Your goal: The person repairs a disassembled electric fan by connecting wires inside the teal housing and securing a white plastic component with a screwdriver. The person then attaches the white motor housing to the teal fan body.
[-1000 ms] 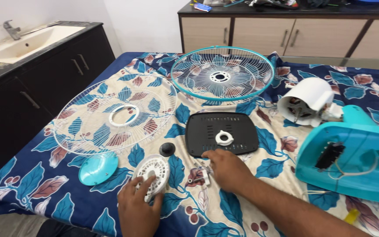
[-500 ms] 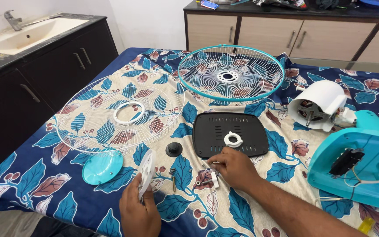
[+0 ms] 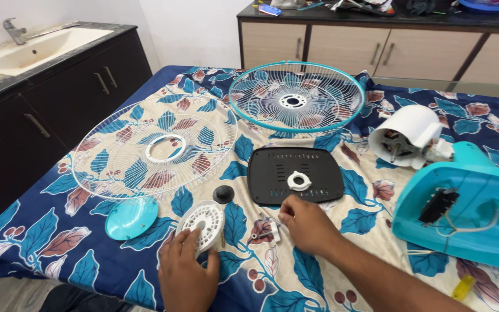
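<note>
On the floral cloth [image 3: 330,277], left hand [image 3: 187,277] grips a white vented disc [image 3: 203,219] (right hand [image 3: 307,225] pinches small parts [image 3: 270,231]).

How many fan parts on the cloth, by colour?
White: 5 – wire guard, motor housing, slotted disc, ring, small plug piece
Teal: 3 – rimmed guard, base shell, round cap
Black: 2 – vented plate, knob
Total: 10

The teal fan base [image 3: 469,214] runs off the right edge; small white parts [image 3: 267,231], perhaps screws, are too small to tell.
</note>
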